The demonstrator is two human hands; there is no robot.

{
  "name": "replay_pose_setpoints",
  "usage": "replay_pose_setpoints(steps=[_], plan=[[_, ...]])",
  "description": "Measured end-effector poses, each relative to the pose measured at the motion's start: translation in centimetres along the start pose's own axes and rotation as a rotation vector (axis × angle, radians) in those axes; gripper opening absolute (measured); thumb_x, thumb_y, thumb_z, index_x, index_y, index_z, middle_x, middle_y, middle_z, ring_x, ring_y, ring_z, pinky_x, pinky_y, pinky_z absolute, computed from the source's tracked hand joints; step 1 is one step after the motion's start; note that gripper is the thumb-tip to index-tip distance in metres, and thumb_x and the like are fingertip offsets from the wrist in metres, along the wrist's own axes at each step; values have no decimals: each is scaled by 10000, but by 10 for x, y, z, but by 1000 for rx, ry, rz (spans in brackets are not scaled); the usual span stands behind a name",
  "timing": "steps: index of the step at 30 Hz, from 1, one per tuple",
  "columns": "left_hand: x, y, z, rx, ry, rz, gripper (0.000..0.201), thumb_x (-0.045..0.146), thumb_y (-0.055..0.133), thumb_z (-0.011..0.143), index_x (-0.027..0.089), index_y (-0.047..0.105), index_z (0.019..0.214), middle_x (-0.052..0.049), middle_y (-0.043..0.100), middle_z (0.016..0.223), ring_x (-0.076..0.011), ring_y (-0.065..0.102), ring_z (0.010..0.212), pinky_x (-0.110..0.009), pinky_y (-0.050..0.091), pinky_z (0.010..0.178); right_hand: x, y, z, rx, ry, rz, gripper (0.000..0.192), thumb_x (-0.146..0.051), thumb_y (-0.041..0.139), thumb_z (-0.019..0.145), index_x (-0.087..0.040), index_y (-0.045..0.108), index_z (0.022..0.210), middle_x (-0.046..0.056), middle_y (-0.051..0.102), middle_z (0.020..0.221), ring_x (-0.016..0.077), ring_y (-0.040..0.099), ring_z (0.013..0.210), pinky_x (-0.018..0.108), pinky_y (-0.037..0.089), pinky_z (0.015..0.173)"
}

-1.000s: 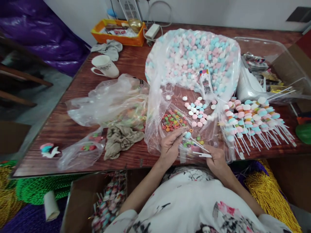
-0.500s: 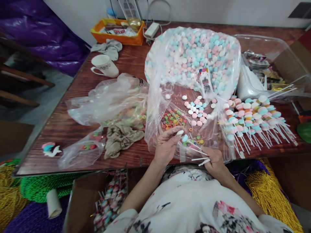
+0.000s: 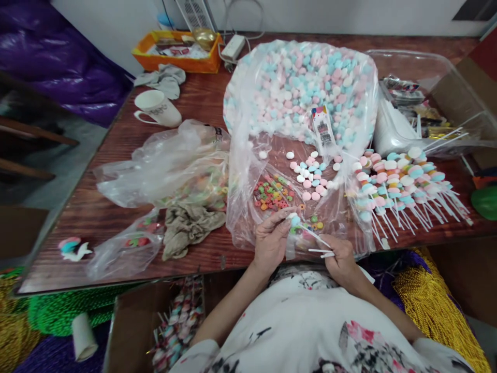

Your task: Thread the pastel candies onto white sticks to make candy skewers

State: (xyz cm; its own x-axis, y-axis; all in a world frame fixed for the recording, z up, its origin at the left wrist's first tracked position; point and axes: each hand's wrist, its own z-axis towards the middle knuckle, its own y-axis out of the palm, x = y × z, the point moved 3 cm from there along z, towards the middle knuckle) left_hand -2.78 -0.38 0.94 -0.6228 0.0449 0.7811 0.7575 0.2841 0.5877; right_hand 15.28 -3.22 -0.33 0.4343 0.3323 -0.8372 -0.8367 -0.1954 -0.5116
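Between the fingertips of my left hand [image 3: 271,241] is a small white marshmallow [image 3: 291,215]. It meets the tip of a white stick [image 3: 312,233], where a blue marshmallow [image 3: 295,221] sits. My right hand [image 3: 340,256] is closed round that stick and a few other bare white sticks [image 3: 320,252]. Under and just beyond my hands lies a clear plastic sheet with colourful ring-shaped pieces [image 3: 274,192] and loose pink, white and blue marshmallows [image 3: 310,173]. To the right, several finished-looking marshmallow skewers [image 3: 404,181] lie in a pile.
A big clear bag of marshmallows [image 3: 306,88] stands behind the loose ones. On the left are a white mug [image 3: 158,108], a crumpled cloth [image 3: 190,228] and plastic bags [image 3: 166,160]. A clear tub [image 3: 419,57] and an orange tray [image 3: 176,61] stand at the back.
My left hand has brought the white marshmallow rightward to the stick's tip, against the blue one. The whole view has shifted slightly.
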Motion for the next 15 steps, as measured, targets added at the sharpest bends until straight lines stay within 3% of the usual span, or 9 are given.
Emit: replay_pose_setpoints(steps=[3,9,15], plan=[[-5,0,-2,-15,53,44,216,254,820,690,242,775,901,-43,767,993,-194,714,938,-351,561,911,0,2,0,14,15,38,278,-97,455,881,-194,698,973,12,677,759,147,628,645,252,508,652],[-10,-12,0,-69,232,280,341,278,860,626,236,764,951,-66,742,1085,-241,684,1044,-399,541,956,-1,2,1,43,39,102,291,-112,460,893,-196,693,1045,11,674,757,147,624,648,260,529,703],[2,-23,7,-33,435,596,244,237,822,682,231,761,918,-39,760,978,-199,711,919,-361,583,856,-2,5,2,-3,-17,70,283,-89,461,879,-199,689,1005,27,692,772,169,667,723,267,531,717]])
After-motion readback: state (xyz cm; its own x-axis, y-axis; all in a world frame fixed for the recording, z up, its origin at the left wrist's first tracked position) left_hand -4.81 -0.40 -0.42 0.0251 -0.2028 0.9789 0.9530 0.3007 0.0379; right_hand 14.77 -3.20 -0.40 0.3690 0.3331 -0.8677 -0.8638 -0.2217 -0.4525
